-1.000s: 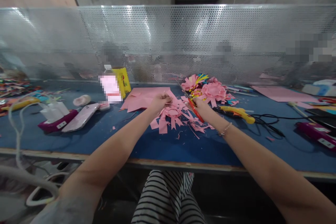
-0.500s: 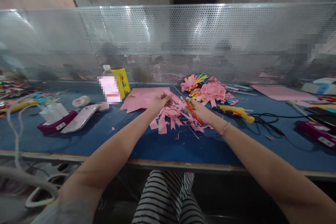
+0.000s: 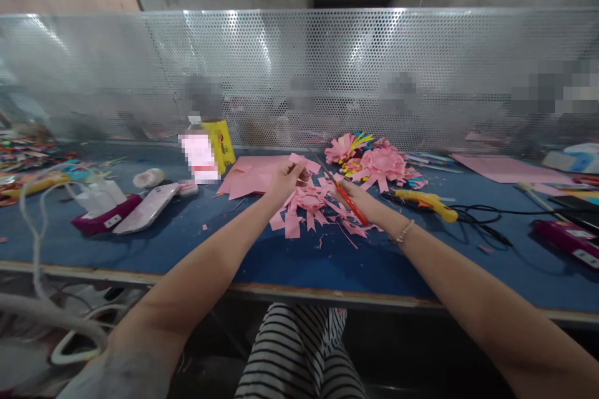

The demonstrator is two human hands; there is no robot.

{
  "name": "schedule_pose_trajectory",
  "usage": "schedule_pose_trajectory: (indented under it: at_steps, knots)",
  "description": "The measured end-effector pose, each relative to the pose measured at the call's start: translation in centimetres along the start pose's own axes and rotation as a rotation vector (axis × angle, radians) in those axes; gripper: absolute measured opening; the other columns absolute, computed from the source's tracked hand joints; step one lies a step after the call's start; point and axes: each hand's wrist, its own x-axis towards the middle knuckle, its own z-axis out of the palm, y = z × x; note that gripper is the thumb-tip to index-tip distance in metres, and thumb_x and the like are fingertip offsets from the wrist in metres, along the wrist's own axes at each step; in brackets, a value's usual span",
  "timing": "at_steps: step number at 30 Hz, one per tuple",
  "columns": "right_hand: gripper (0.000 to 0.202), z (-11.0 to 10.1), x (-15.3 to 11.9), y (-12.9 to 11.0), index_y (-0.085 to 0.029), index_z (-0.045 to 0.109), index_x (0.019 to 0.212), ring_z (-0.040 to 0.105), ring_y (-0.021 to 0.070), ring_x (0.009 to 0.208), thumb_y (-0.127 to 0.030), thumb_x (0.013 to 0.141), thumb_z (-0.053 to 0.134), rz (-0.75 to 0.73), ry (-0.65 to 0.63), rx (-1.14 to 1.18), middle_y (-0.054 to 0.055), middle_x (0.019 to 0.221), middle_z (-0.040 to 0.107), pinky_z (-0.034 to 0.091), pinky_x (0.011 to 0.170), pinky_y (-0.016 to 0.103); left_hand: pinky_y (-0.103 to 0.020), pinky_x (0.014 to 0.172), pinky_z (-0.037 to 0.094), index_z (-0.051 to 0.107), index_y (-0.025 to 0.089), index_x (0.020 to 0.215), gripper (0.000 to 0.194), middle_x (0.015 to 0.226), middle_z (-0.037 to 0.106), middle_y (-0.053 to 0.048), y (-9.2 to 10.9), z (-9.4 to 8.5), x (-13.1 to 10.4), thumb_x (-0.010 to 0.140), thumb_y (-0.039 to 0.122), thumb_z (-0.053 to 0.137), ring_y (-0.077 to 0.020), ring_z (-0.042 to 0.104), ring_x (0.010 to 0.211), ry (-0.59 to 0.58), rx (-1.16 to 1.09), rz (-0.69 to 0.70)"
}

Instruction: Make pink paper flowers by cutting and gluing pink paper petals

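Pinched in the fingers of my left hand (image 3: 286, 178) is a small pink paper strip (image 3: 299, 161), above the near edge of a stack of pink paper sheets (image 3: 248, 176). My right hand (image 3: 358, 198) grips red-handled scissors (image 3: 350, 201), their blades pointing forward and left, just right of the strip. A pink paper flower (image 3: 306, 201) with loose petal strips lies on the table between and below my hands. Cut pink scraps (image 3: 349, 224) are scattered right of it. Finished-looking pink and yellow paper flowers (image 3: 381, 165) rest beyond my right hand.
A yellow glue gun (image 3: 428, 202) with a black cord lies to the right. On the left are a phone (image 3: 147, 207), a purple power strip (image 3: 105, 215), a bottle (image 3: 200, 156) and a yellow packet (image 3: 225, 142). A perforated metal screen (image 3: 299, 56) borders the blue table's back.
The paper strip in my left hand now stands up and shows more to the left. The scissors have turned slightly and sit apart from it. The view has shifted a little.
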Motion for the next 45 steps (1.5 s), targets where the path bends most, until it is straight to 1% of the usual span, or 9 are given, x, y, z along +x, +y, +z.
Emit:
schedule_pose_trajectory:
  at_steps: [4,8,15,19,24,28,32,37,45]
  knots:
    - [0.027,0.1,0.2,-0.6,-0.019,0.038,0.068,0.039,0.0091,0.053,-0.039,0.063,0.056,0.139,0.061,-0.074,-0.004,0.06,0.043,0.033,0.051,0.025,-0.02,0.048,0.046,0.05,0.012,0.063,0.03,0.059,0.057,-0.001,-0.1,0.2,-0.1,0.073,0.04,0.051,-0.0069,0.053,0.05,-0.058,0.048,-0.001]
    - [0.028,0.3,0.7,-0.3,-0.02,0.036,0.071,0.039,0.008,0.052,-0.035,0.061,0.058,0.123,0.155,0.165,-0.005,0.062,0.043,0.035,0.051,0.024,-0.02,0.049,0.046,0.05,0.011,0.062,0.029,0.058,0.058,-0.002,-0.1,0.5,-0.4,0.072,0.038,0.052,-0.0062,0.053,0.048,-0.151,0.136,-0.045]
    - [0.034,0.3,1.0,-0.1,-0.02,0.037,0.073,0.047,0.0097,0.063,-0.027,0.054,0.065,0.027,0.151,0.458,-0.003,0.069,0.048,0.039,0.063,0.028,-0.019,0.048,0.045,0.05,0.011,0.059,0.033,0.054,0.059,-0.003,0.5,0.9,-1.8,0.072,0.041,0.052,-0.0066,0.055,0.047,-0.563,0.345,-0.059]
    - [0.034,0.5,0.9,-0.4,-0.02,0.036,0.071,0.045,0.0078,0.058,-0.023,0.052,0.064,0.028,0.088,0.507,-0.005,0.066,0.048,0.038,0.058,0.025,-0.017,0.045,0.042,0.049,0.012,0.058,0.031,0.054,0.06,-0.003,0.4,1.0,-2.0,0.072,0.04,0.052,-0.0058,0.055,0.047,-0.673,0.383,-0.066]
    - [0.026,0.7,0.9,-0.2,-0.019,0.038,0.07,0.04,0.0055,0.052,-0.018,0.055,0.059,0.018,0.062,0.451,-0.006,0.063,0.047,0.033,0.052,0.022,-0.018,0.047,0.043,0.048,0.012,0.06,0.026,0.057,0.06,-0.002,0.5,1.2,-2.1,0.074,0.034,0.051,-0.0062,0.056,0.049,-0.695,0.365,-0.079]
    - [0.029,0.5,1.0,-0.4,-0.019,0.036,0.07,0.04,0.0053,0.053,-0.018,0.052,0.06,0.06,0.137,0.511,-0.007,0.063,0.046,0.033,0.052,0.022,-0.019,0.049,0.043,0.051,0.011,0.065,0.015,0.059,0.058,-0.001,1.2,1.2,-2.3,0.072,0.024,0.052,-0.006,0.055,0.05,-0.678,0.294,-0.065]
    - [0.027,0.3,1.0,-0.6,-0.019,0.037,0.069,0.039,0.0052,0.052,-0.019,0.052,0.059,0.064,0.196,0.541,-0.007,0.061,0.043,0.032,0.051,0.022,-0.02,0.053,0.044,0.054,0.011,0.07,0.006,0.063,0.058,0.0,0.8,1.1,-2.1,0.065,0.014,0.054,-0.0054,0.054,0.052,-0.601,0.23,0.035]
    - [0.025,0.3,0.9,-0.8,-0.02,0.037,0.068,0.037,0.0054,0.05,-0.02,0.054,0.058,0.039,0.221,0.539,-0.007,0.06,0.043,0.031,0.05,0.023,-0.02,0.053,0.044,0.056,0.012,0.071,0.009,0.061,0.057,0.0,-0.3,1.0,-1.8,0.066,0.018,0.052,-0.0053,0.052,0.053,-0.541,0.277,0.133]
    - [0.028,0.4,0.9,-1.2,-0.02,0.035,0.069,0.038,0.0063,0.053,-0.023,0.055,0.059,0.018,0.266,0.508,-0.005,0.064,0.043,0.032,0.049,0.023,-0.019,0.053,0.043,0.056,0.012,0.067,0.009,0.058,0.056,0.0,0.2,0.9,-2.1,0.065,0.017,0.05,-0.0054,0.051,0.053,-0.556,0.306,0.131]
